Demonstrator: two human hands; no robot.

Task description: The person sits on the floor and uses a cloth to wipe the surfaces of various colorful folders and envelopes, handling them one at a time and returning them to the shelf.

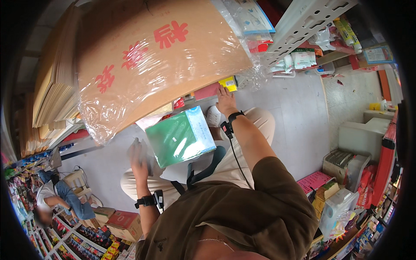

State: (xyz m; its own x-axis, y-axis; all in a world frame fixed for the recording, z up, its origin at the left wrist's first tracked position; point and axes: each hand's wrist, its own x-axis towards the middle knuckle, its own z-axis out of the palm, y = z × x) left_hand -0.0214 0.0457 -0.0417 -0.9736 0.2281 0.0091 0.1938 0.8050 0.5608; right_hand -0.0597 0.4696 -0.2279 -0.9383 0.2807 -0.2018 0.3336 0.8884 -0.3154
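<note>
My right hand (226,102) reaches forward beneath the overhanging brown sheets, its fingers stretched out at a yellow package (228,83) and a flat dark-pink item (206,92). Whether the fingertips touch or only cover them is hard to see. My left hand (139,161) is smeared by motion beside a green, glossy-wrapped pack (175,138) with a pale blue side. Something greyish blurs around that hand, and I cannot make out what it is. The green pack rests tilted between my knees, with neither hand plainly gripping it.
A large plastic-wrapped stack of brown card (160,56) juts out in front, beside a white perforated shelf post (303,28). Boxes and a pink basket (313,181) stand to the right. At the lower left sits another person (65,197), near cardboard cartons (125,224) and stocked shelves.
</note>
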